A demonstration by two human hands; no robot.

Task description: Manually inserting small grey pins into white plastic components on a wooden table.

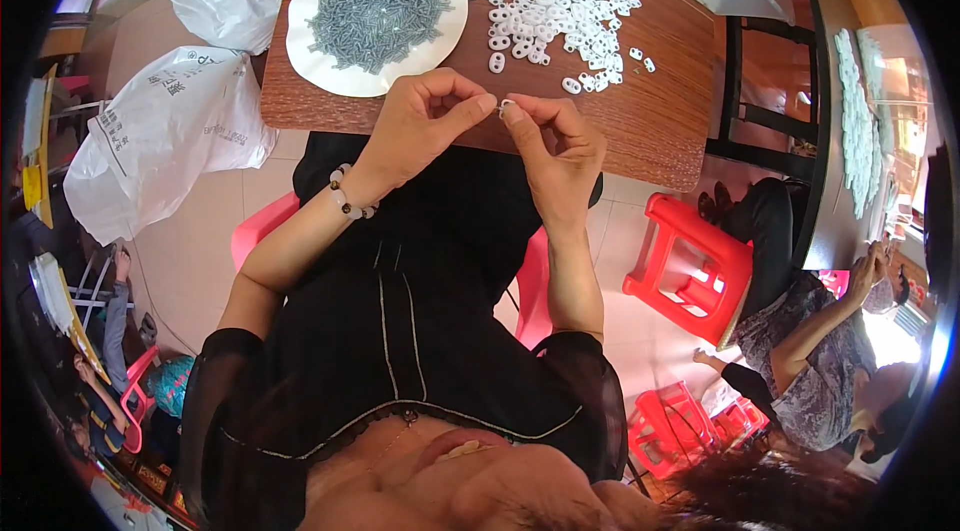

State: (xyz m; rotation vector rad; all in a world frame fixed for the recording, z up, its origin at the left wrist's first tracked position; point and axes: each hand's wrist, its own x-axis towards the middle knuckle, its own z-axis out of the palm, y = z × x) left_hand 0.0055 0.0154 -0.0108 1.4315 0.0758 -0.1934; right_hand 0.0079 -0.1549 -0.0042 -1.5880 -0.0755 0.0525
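Observation:
My left hand (425, 121) and my right hand (555, 146) meet at the near edge of a brown wooden table (660, 121). Together their fingertips pinch one small white plastic piece (506, 106). A bead bracelet sits on my left wrist. Beyond my hands lies a loose pile of small white plastic pieces (555, 16). To its left a white plate (315, 51) holds a heap of small grey metal parts (378, 9).
White plastic bags (165, 131) lie on the floor at the left. Red plastic stools (690, 266) stand on the right, where another person (810, 361) sits at a second table. I sit on a pink stool (262, 226).

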